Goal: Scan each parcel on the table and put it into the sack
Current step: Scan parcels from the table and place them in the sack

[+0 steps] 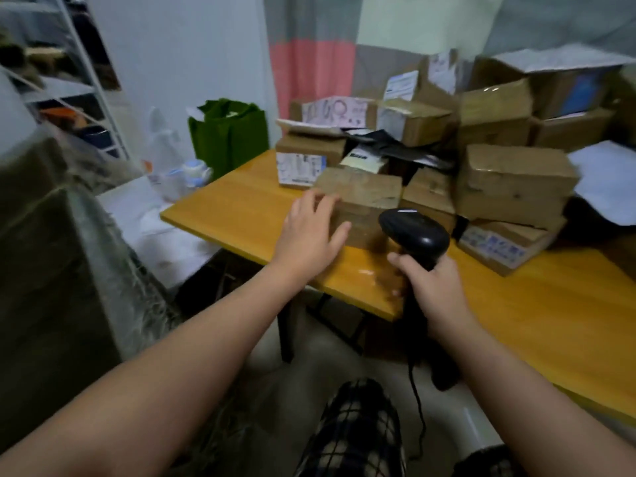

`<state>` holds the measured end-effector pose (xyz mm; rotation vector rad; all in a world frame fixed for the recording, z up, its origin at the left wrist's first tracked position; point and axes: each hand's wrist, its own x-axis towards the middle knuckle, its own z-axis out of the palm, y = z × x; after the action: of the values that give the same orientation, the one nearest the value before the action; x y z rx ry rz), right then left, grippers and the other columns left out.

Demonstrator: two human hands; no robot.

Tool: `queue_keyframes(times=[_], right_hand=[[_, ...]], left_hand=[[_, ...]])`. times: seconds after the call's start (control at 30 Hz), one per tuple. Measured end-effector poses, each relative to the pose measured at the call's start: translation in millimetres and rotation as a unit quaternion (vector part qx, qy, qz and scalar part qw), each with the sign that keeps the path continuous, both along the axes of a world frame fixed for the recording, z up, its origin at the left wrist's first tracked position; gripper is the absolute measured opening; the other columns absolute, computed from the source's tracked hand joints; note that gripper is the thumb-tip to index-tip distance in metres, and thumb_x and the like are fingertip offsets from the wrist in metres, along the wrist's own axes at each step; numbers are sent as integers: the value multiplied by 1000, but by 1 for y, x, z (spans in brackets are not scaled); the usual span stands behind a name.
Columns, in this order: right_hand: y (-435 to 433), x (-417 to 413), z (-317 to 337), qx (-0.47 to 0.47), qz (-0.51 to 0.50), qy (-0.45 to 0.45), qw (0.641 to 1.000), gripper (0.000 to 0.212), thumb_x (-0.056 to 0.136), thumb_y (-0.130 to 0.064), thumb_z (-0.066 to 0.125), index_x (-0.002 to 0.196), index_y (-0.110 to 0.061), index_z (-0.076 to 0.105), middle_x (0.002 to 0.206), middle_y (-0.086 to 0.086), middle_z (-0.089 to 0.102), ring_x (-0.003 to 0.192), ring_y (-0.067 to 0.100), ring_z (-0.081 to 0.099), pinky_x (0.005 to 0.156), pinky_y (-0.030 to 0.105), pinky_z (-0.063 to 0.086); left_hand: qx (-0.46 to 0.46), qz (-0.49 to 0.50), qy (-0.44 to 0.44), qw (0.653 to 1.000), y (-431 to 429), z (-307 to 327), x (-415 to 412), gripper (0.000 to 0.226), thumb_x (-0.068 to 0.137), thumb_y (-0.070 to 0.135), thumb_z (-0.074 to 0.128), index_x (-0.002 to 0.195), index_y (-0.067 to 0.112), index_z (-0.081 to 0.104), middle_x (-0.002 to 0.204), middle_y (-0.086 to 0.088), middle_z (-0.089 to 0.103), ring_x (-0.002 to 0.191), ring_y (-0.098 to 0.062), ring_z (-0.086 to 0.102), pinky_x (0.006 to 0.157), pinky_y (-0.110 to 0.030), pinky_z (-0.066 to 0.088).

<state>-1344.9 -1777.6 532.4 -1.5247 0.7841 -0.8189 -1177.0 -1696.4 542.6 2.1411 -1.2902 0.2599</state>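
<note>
Many brown cardboard parcels are piled on the far half of the orange wooden table (247,204). The nearest parcel (361,197) stands at the front of the pile. My left hand (309,232) reaches toward its left side with fingers spread, fingertips at or just short of the cardboard. My right hand (433,287) grips the handle of a black barcode scanner (413,232), whose head points toward that parcel. A large woven sack (51,270) covered in clear plastic stands on the floor at the left.
A green bag (229,132) stands beyond the table's far left corner. A white low surface with bottles (186,177) lies left of the table. A white shelf rack (69,80) fills the upper left. The scanner cable (418,407) hangs down by my checked trousers.
</note>
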Motion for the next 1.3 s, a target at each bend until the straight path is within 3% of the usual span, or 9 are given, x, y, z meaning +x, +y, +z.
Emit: queue_keyframes(times=[0.17,0.3,0.43,0.53,0.77,0.9,1.03,1.17,1.3], right_hand=[[-27,5,19,56,-29,-33,997,22,87,-22,69,101,-32,56,96,-17,57,86,1,51,73,21,41],[-30,11,23,103,-43,-37,993,39,85,-27,70,122,-22,59,115,-1,63,108,21,57,97,42,44],[-20,13,24,116,-7,-66,991,35,86,-23,69,119,-18,59,108,-2,65,103,18,59,84,33,48],[-8,9,21,130,11,-83,988,32,83,-23,72,113,-21,61,109,1,67,107,22,62,96,45,50],[11,-39,20,112,19,-120,986,32,85,-18,70,115,-19,61,110,-2,69,105,12,63,94,32,48],[19,-65,18,80,20,-134,988,18,86,-20,69,101,-30,64,99,-10,71,98,4,63,82,24,47],[25,-81,18,101,-15,-154,983,28,86,-26,70,113,-18,67,107,4,73,105,24,67,94,44,53],[24,-93,24,96,-32,-165,981,28,87,-24,70,111,-12,67,95,10,74,99,27,70,86,39,57],[24,-103,25,47,-41,-137,989,23,86,-31,70,104,-17,70,98,7,74,102,23,68,97,46,50]], left_hand=[[99,50,92,990,-43,7,31,60,96,61,32,150,36,23,160,-15,-2,145,-38,9,116,-48,17],[38,32,165,985,-39,4,33,48,98,50,39,138,26,45,138,-15,35,120,-34,48,100,-37,39],[-2,20,240,971,-16,3,19,40,98,42,45,134,25,48,124,-5,32,114,-27,47,97,-31,36],[-31,14,272,962,2,1,1,41,97,36,50,135,22,44,122,-2,30,118,-25,45,97,-28,32],[-78,-14,341,937,35,3,-36,85,84,7,64,149,28,13,126,2,18,114,-12,27,104,-28,26],[-111,-27,441,890,38,7,-45,53,82,42,66,124,30,36,126,1,38,118,-19,44,98,-35,43],[-111,-3,463,879,35,16,-60,39,89,66,42,92,27,38,90,11,43,81,-8,46,75,-31,38],[-132,-32,449,883,36,13,-71,41,93,48,53,117,15,46,96,6,51,86,-9,53,64,-24,42],[-147,-88,460,871,36,12,-72,39,94,23,58,131,27,49,119,2,54,109,-14,53,87,-29,45]])
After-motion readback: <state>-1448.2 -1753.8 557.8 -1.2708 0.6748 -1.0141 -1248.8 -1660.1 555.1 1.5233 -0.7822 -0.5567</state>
